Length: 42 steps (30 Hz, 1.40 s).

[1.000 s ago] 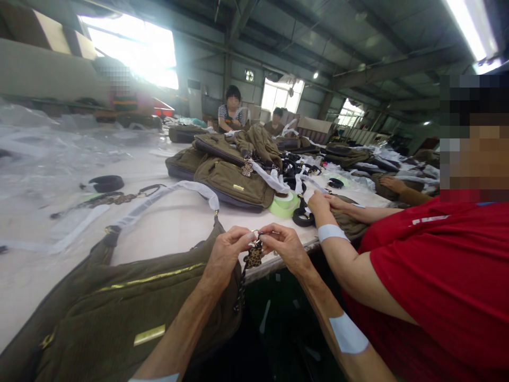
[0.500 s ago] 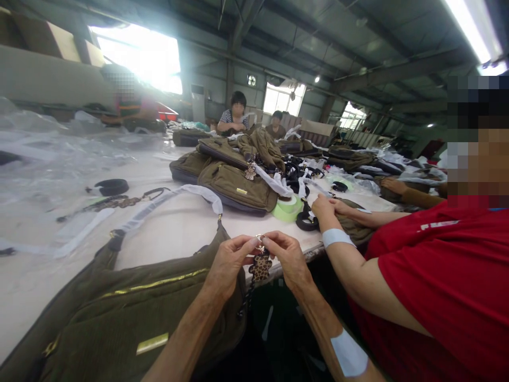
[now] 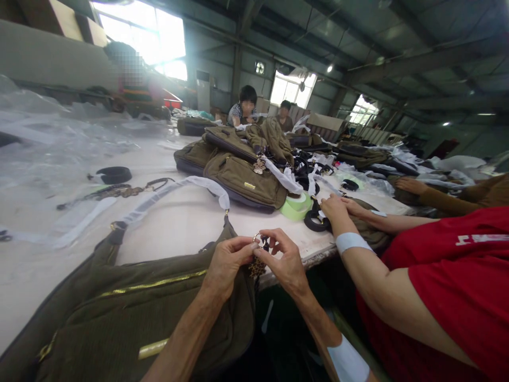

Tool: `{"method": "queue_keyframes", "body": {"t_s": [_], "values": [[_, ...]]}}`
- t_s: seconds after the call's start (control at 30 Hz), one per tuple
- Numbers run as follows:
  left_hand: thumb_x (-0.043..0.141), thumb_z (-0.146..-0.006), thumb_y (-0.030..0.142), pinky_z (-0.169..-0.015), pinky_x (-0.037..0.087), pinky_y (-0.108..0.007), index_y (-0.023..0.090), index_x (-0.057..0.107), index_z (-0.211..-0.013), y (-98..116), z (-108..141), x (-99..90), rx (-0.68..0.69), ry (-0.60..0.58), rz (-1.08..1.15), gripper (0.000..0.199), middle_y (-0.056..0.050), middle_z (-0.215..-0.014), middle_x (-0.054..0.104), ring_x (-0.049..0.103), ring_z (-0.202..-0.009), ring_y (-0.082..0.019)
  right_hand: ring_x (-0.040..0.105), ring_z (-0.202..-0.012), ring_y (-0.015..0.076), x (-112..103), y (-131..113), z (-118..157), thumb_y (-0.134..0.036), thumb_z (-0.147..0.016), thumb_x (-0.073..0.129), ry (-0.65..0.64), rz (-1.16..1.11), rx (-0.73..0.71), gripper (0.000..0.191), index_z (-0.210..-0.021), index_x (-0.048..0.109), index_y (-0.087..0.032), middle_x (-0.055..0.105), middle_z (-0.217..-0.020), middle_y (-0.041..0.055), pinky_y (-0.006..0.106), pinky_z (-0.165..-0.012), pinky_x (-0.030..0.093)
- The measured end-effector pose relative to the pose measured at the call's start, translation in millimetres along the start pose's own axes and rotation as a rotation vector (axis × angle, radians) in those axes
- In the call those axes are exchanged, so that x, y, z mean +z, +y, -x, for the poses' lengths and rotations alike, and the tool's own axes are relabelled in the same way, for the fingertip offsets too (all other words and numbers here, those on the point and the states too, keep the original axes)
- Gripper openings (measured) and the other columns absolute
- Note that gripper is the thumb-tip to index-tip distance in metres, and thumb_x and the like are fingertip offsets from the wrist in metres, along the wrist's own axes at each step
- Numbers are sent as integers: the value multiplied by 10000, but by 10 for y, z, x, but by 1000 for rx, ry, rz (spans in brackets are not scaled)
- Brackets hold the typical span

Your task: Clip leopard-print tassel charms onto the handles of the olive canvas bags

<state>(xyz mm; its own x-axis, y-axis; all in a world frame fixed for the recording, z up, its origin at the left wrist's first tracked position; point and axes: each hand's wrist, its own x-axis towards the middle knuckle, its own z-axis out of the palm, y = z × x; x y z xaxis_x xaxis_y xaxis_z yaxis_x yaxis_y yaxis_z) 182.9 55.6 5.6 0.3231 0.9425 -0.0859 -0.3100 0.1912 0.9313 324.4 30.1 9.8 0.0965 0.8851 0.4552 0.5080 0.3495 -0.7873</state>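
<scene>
My left hand (image 3: pixel 227 265) pinches a gold metal ring (image 3: pixel 257 239) between thumb and fingertips, over the right end of an olive bag. My right hand (image 3: pixel 285 261) closes on the same ring and a small black part beside it. A leopard-print charm (image 3: pixel 257 267) hangs below the ring, partly hidden by my right thumb. The olive bag (image 3: pixel 131 302) lies at the table's front edge under my left forearm, with a gold zipper, a gold plate and a white-wrapped strap (image 3: pixel 175 187) curving up behind it.
Olive bags (image 3: pixel 242 175) are piled mid-table, beside a green tape roll (image 3: pixel 296 206) and black straps (image 3: pixel 317 220). At the right, a person in a red shirt (image 3: pixel 449 265) handles another bag. Plastic wrap (image 3: pixel 79 127) covers the left side. More people sit across the table.
My right fingers have shifted around the ring, and the leopard-print charm has turned and is more covered. The view has tilted and moved slightly; the neighbour's arms appear farther right.
</scene>
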Motion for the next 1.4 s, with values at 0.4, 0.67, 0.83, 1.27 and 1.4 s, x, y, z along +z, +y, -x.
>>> {"method": "queue_keyframes", "body": {"t_s": [0.4,0.67,0.83,1.27,1.4], "values": [[733,-659,315,-682,435,-225,143,717,-822,47,-42,-79,-69,-74,3,238,-40,-746,653,561,-708,-118,488,-673,106,14,13,-13,-161,-731,661,-28,119,-101,287,-1014,626,-192,597,-873,8,234,-584,409],[723,-658,371,-639,410,-206,138,707,-790,98,-22,-67,-94,-31,-28,267,-44,-741,654,538,-677,-103,476,-645,100,46,30,-43,-165,-751,644,-6,139,-157,249,-1000,628,-178,595,-846,12,235,-586,405],[731,-644,364,-607,392,-194,144,724,-801,100,-24,-59,-55,0,-56,270,-39,-716,662,527,-653,-98,470,-627,99,103,50,-67,-125,-725,632,31,154,-185,274,-994,633,-172,587,-813,10,230,-570,404],[728,-629,370,-581,384,-200,134,737,-798,79,-64,-78,-30,75,-99,290,-33,-655,654,505,-599,-94,476,-619,103,162,158,-148,-101,-707,600,37,137,-315,305,-1001,641,-169,583,-769,7,251,-619,435],[717,-636,376,-577,385,-200,129,735,-788,51,-89,-87,-16,68,-91,291,-32,-653,654,509,-593,-94,476,-630,108,169,178,-168,-112,-708,593,22,147,-327,291,-990,637,-168,572,-763,7,255,-624,435]]}}
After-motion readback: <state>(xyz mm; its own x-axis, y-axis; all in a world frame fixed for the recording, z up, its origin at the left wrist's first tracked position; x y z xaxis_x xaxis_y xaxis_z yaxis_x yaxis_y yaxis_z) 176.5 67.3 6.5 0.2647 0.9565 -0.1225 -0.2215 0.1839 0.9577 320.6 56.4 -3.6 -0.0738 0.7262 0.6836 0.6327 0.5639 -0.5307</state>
